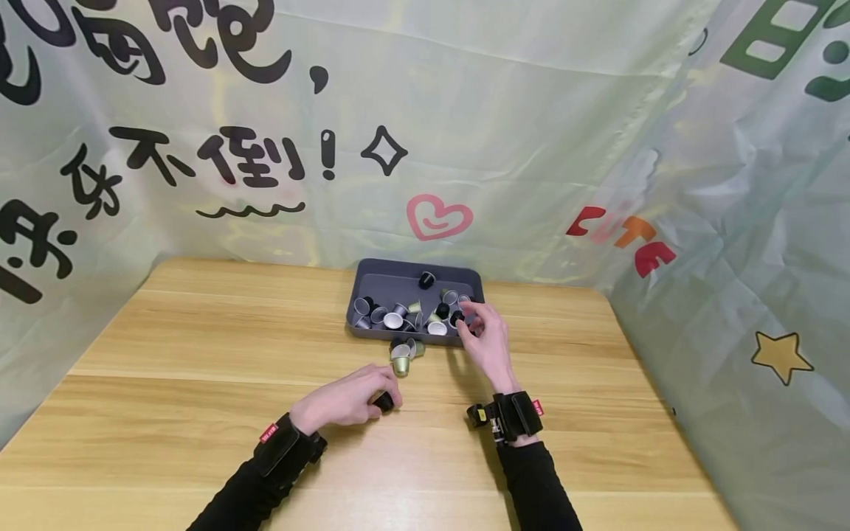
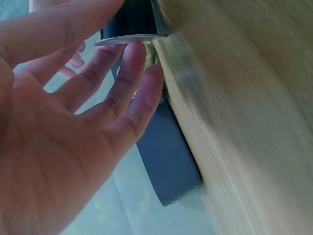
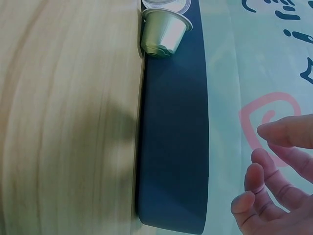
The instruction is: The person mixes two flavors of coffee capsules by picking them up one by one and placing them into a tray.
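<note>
A black coffee capsule with a silver rim is pinched by my left hand, just above the table in front of the tray. In the head view only the capsule's dark side shows below the fingers. My right hand is over the right front corner of the dark grey tray, fingers loosely bent. In the right wrist view nothing shows between those fingers. By their tips in the head view is another black capsule. Silver, black and pale green capsules lie jumbled in the tray, such as a silver one.
Against the tray's front wall several capsules lie on the wooden table, including a pale green one. One black capsule sits apart at the back of the tray. A printed cloth hangs behind the table and on its right.
</note>
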### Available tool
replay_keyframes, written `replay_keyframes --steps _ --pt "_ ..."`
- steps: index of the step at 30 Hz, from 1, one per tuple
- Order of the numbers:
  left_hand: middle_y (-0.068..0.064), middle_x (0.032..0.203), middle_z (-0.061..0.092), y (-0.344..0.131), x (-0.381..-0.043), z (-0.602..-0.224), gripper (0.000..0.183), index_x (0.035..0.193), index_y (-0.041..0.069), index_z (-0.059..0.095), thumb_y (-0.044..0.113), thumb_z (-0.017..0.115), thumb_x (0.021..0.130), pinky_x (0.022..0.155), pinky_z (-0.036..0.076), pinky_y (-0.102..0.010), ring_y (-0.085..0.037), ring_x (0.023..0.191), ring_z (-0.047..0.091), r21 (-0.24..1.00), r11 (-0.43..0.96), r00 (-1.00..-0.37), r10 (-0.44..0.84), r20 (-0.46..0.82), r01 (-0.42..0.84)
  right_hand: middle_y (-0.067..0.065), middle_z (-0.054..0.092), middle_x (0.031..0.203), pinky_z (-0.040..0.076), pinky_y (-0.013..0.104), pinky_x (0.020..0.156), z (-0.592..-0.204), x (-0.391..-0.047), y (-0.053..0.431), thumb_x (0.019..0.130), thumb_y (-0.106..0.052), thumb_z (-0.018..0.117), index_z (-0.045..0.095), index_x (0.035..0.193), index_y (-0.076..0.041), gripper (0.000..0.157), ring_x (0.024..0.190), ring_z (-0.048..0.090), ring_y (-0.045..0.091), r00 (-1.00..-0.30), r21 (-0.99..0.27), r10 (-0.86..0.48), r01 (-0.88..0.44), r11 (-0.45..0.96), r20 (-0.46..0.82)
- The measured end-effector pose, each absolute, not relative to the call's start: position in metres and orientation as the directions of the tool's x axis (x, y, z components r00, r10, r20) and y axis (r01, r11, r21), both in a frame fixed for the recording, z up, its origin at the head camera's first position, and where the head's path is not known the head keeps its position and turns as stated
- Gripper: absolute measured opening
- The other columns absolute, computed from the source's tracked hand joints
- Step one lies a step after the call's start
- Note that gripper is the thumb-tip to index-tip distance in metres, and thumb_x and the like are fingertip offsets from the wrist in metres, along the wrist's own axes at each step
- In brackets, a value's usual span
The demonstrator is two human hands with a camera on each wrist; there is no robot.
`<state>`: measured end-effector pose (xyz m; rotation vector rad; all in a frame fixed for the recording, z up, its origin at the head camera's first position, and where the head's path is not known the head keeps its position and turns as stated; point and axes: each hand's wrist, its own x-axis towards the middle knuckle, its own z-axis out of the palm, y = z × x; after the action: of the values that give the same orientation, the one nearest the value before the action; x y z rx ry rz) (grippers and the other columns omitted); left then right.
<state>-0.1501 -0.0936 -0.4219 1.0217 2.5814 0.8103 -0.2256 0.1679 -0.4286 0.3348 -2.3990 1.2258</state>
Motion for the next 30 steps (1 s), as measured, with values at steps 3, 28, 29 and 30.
replay_keyframes --steps 3,28,29,30 --pt "-0.004 0.12 0.067 -0.094 -0.1503 -0.4223 0.032 0.104 0.013 0.072 -0.009 0.071 0.081 0.105 0.051 -0.045 -0.025 0.116 0.059 0.572 0.608 -0.724 0.689 -0.036 0.55 0.017 0.069 0.105 0.042 0.016 0.063 -0.4274 -0.2254 0.1674 0.086 -0.001 0.07 0.07 0.116 0.0 0.03 0.074 0.057 0.021 -0.887 -0.72 -0.018 -0.385 0.577 0.461" --pt "-0.006 0.118 0.067 -0.1025 -0.149 -0.419 0.03 0.115 0.011 0.067 -0.003 0.065 0.089 0.105 0.051 -0.049 -0.029 0.115 0.061 0.576 0.617 -0.742 0.67 -0.027 0.536 0.015 0.068 0.103 0.038 0.016 0.062 -0.4284 -0.2258 0.1679 0.088 -0.001 0.069 0.071 0.115 0.0 0.027 0.071 0.054 0.016 -0.895 -0.718 -0.018 -0.37 0.59 0.446" --pt "-0.005 0.117 0.067 -0.1025 -0.1491 -0.4195 0.03 0.115 0.011 0.067 -0.003 0.065 0.089 0.105 0.05 -0.051 -0.029 0.115 0.061 0.577 0.621 -0.749 0.663 -0.025 0.531 0.015 0.068 0.103 0.038 0.016 0.062 -0.4283 -0.2256 0.1679 0.088 -0.001 0.069 0.071 0.114 0.0 0.027 0.072 0.054 0.016 -0.895 -0.718 -0.019 -0.37 0.589 0.446" --pt "-0.005 0.116 0.067 -0.1025 -0.1494 -0.4199 0.03 0.115 0.011 0.067 -0.003 0.065 0.089 0.106 0.05 -0.052 -0.03 0.116 0.061 0.574 0.627 -0.756 0.654 -0.021 0.526 0.015 0.068 0.104 0.038 0.016 0.062 -0.4283 -0.2254 0.1679 0.088 -0.001 0.069 0.071 0.114 0.0 0.027 0.072 0.055 0.017 -0.896 -0.718 -0.02 -0.37 0.59 0.445"
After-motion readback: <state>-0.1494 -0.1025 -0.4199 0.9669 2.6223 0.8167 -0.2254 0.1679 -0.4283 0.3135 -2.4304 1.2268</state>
